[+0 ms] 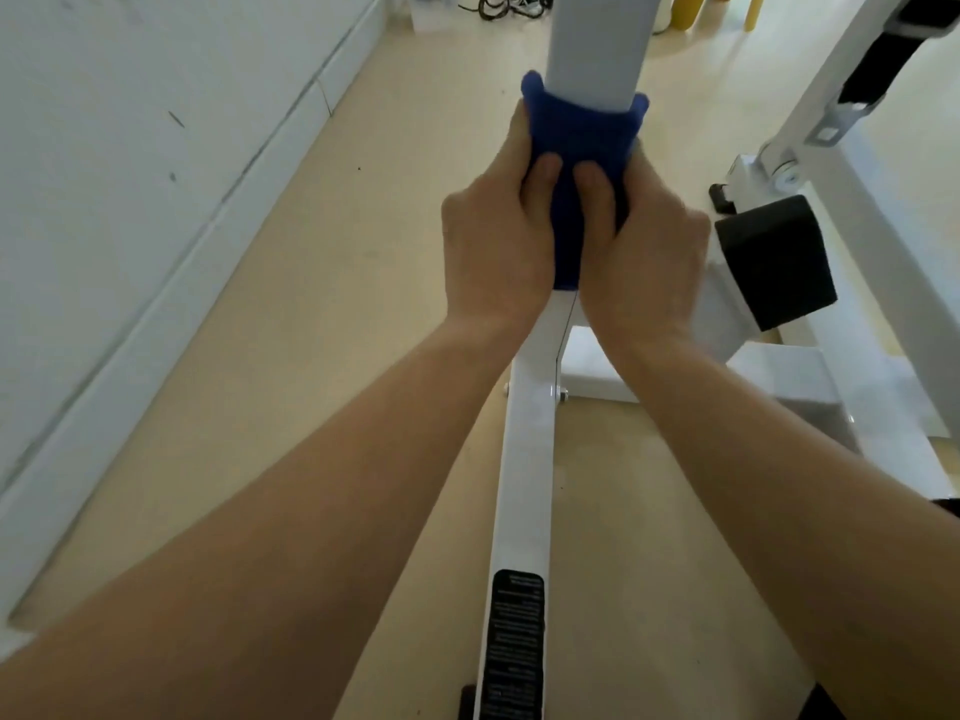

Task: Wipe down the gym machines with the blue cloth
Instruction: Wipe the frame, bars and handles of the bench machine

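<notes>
A blue cloth (584, 129) is wrapped around a white upright post (602, 39) of a gym machine, at the top centre of the head view. My left hand (493, 241) grips the cloth from the left and my right hand (644, 246) from the right. Both thumbs press on its front side by side. Below my hands the white frame beam (527, 459) runs toward me along the floor, with a black label (514, 641) on it. The cloth's back side is hidden by the post.
A white wall and baseboard (156, 324) run along the left. A black pad (774, 262) and a slanted white frame arm (810, 106) stand to the right. Cables (511, 5) and yellow objects (685, 10) lie on the beige floor far back.
</notes>
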Demonstrator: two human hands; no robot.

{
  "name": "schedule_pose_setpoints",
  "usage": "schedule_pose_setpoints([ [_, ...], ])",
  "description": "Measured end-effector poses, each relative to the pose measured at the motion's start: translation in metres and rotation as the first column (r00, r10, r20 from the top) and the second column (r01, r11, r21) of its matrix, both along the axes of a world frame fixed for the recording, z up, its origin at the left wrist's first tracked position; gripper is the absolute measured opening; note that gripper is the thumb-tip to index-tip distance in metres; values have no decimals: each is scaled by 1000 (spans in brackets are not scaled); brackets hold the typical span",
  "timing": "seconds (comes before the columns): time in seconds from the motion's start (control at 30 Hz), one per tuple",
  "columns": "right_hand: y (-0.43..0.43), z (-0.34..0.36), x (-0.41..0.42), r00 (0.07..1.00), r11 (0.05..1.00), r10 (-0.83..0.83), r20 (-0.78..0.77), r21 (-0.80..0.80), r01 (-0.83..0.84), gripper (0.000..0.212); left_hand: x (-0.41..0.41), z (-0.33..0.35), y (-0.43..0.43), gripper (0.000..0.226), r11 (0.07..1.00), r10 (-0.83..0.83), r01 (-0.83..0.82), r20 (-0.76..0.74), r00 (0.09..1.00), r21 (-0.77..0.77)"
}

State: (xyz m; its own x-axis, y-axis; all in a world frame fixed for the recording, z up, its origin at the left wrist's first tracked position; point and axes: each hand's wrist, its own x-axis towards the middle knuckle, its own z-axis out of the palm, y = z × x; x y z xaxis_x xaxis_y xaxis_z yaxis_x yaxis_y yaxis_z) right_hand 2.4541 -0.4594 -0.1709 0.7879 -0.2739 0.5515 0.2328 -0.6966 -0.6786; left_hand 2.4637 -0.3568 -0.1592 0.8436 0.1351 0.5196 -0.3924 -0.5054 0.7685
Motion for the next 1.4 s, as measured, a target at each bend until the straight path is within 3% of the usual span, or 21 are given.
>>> schedule_pose_setpoints([
  [0.13,4,-33,-14,992,996,-57,-110,-80,48,43,-16,-53,1,38,1000,-16,15,-184,983,-5],
  [0.27,4,-37,-19,986,981,-128,-111,-161,109,46,-20,-66,-3,29,1000,-6,0,-230,973,-28],
  [0.43,2,-77,-33,946,992,-73,-315,-122,36,37,-15,-85,8,29,994,-49,79,-330,943,77],
  [0.57,0,-98,-17,936,982,-112,-333,-179,54,37,1,-102,11,26,980,-13,78,-334,942,182],
  [0.63,-2,-113,-18,900,972,-120,-420,-234,20,40,0,-121,13,26,972,-9,103,-403,915,211],
  [0.77,-2,-136,-21,829,982,-103,-550,-189,-3,37,-3,-153,18,28,968,-24,154,-541,841,196],
  [0.93,-12,-133,-13,826,977,-76,-559,-208,-51,40,0,-149,17,27,976,-18,147,-611,791,161],
  [1.23,-11,-117,-50,665,912,-67,-743,-316,-261,32,-65,-139,28,39,955,85,148,-714,695,257],
  [1.4,-9,-126,-69,628,974,-19,-778,-156,-163,44,-65,-133,34,40,933,104,199,-755,648,299],
])
